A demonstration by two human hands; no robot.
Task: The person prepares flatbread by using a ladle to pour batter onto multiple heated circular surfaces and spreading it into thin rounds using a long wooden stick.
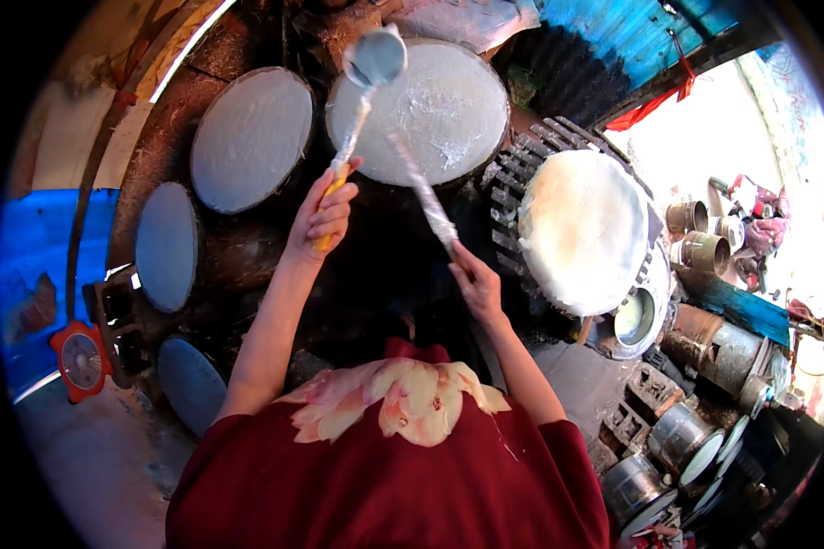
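Observation:
My left hand (329, 213) grips the yellow handle of a metal ladle (375, 58). Its bowl is raised over the left part of a large round griddle (439, 113) whose pale surface carries white streaks. In my right hand (479, 281) is a stick (429, 199) wrapped in shiny, whitish material. The stick's far end is blurred and points at the same griddle; I cannot tell whether it touches. To the right, a stack of thin white round sheets (587, 233) lies on a dark slatted rack (511, 199).
More round griddles (253, 141) curve away down the left, one of them bluish (168, 247). An orange fan (82, 360) stands at far left. Beside the rack sits a metal basin (635, 316). Concrete blocks (652, 384) and metal pots (683, 439) occupy the lower right.

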